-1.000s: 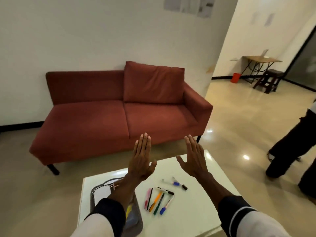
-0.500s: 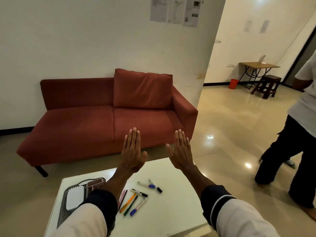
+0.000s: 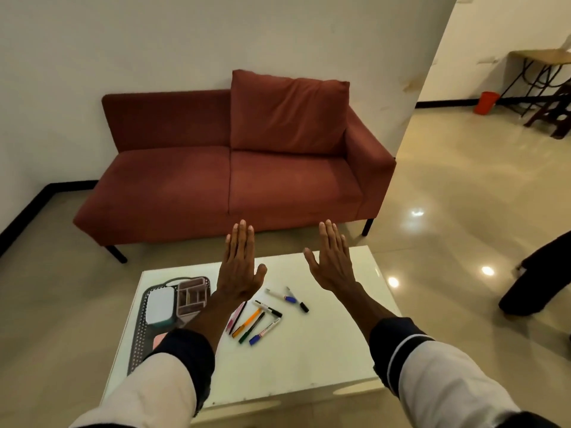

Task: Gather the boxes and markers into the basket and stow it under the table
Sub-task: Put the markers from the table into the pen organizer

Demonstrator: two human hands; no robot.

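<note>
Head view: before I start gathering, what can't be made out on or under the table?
- Basket: its near end is hidden by the left sleeve.
- Pink marker: its far end is covered by the left hand.
- Space under the table: blocked by the tabletop.
- Marker labels: too small.

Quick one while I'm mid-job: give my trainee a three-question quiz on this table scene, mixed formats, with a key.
1. True or false: the left hand is gripping a marker.
2. Multiple choice: where do the loose markers lie? A) inside the basket B) on the white table, beside the basket C) on the sofa
3. Fill in: the white-lidded box and the pink divided box sit in the dark ______.

Key
1. False: both the left hand and the right hand are held flat above the table with straight fingers, holding nothing.
2. B
3. basket
</note>
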